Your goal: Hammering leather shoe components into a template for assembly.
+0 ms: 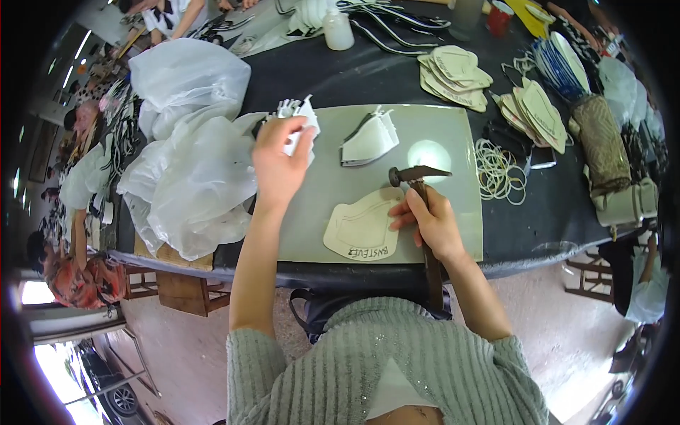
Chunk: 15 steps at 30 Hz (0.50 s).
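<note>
My right hand [435, 223] is closed around the handle of a hammer [419, 174], whose dark metal head points up and away from me. Beneath its fingertips lies a cream pattern-shaped card [361, 223] with a drawn outline and handwriting on it. My left hand [278, 159] pinches at white cut pieces [304, 122] at the left edge of the grey board [312, 212]; my fingers hide part of them. A second small stack of white pieces [371, 139], with dark edging and a notched top, rests at the board's far middle.
Crumpled translucent plastic bags [195, 177] crowd the left side. Farther right are stacked cream templates [455, 76], a tangle of white bands [498, 170] and a rolled patterned bundle [601, 142]. A white bottle [338, 30] stands at the back. Other people sit around the table.
</note>
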Available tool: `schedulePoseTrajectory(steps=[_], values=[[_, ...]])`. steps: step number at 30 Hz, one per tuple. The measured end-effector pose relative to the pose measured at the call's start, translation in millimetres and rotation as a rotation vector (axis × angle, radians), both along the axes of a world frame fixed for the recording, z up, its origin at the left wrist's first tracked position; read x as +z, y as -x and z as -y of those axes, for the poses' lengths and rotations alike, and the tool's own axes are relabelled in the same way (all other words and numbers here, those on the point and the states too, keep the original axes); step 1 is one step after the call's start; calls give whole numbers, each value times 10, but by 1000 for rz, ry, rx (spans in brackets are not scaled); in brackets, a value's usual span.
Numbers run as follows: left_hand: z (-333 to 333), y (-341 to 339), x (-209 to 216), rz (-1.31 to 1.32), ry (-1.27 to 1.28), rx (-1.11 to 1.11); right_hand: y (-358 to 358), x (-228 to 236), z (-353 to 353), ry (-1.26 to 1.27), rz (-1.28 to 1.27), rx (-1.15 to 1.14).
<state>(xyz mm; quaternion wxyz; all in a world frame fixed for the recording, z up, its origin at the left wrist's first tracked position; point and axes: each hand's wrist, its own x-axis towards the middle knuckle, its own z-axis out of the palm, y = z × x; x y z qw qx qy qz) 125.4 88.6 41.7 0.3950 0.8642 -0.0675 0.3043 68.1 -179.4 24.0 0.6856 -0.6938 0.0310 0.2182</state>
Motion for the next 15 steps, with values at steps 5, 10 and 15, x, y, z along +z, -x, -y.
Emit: schedulePoseTrajectory(steps=[5,10,15], values=[[350,-134,-90,48,-321,-231,-26,-1,-23,-11,2,18],[323,-255,-34,-473,-189,-389,-21,26,-3,-29,-17,-13],[355,-252,2,-379,-463,-365,-95,46,34,-103,-70,4]])
